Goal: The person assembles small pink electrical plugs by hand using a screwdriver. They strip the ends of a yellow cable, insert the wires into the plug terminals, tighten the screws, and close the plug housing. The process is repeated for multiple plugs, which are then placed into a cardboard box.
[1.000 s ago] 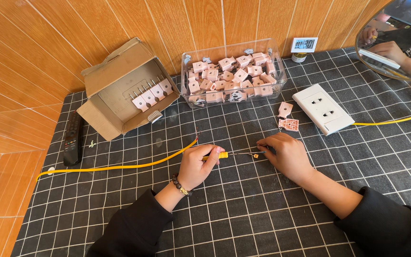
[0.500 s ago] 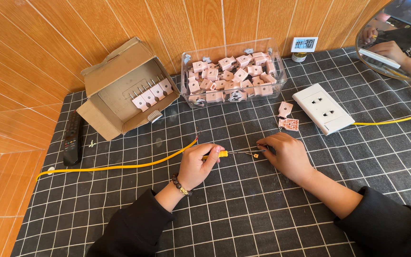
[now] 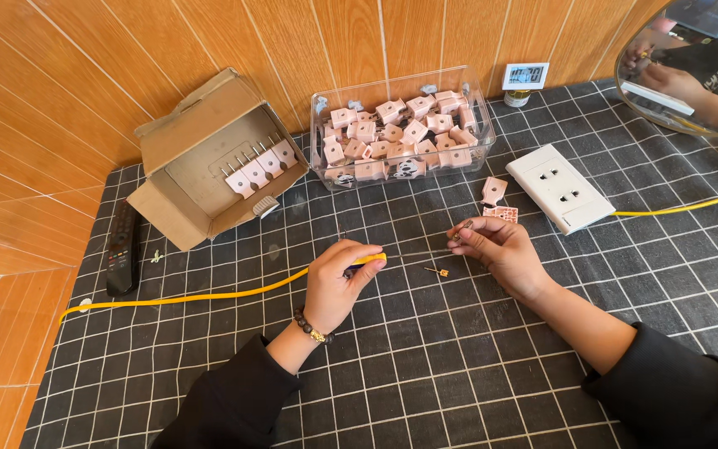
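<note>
Both black-sleeved forearms are reaching in from the near edge over the black grid-patterned mat covering the surface (image 3: 425,391). The left hand (image 3: 336,283), wearing a beaded bracelet at the wrist, is resting on the mat with its fingers (image 3: 365,264) curled and pressed around the end of the yellow cable (image 3: 209,295), which is trailing away leftward across the mat. The right hand (image 3: 500,249) is hovering just beside it, its fingers (image 3: 467,229) pinching a small metal part too small to identify. Between the two hands a small brass screw (image 3: 437,270) is lying loose on the mat, touching neither hand.

Just beyond the right hand, two pink plastic plug pieces (image 3: 496,198) are lying near a white rectangular wall socket plate (image 3: 560,188); a second yellow cable length (image 3: 683,205) is running off to the right from there. At the left edge a black remote control (image 3: 122,248) is lying well apart from the hands.

Farther back, an open brown cardboard box (image 3: 209,150) is lying tipped on its side, holding a row of pink plugs. Beside it a clear plastic tub (image 3: 479,112) is holding many more pink plugs. A small white digital clock (image 3: 524,76) is standing against the wooden panel wall (image 3: 68,91). At the far right a round mirror (image 3: 691,66) is showing a reflection of hands
</note>
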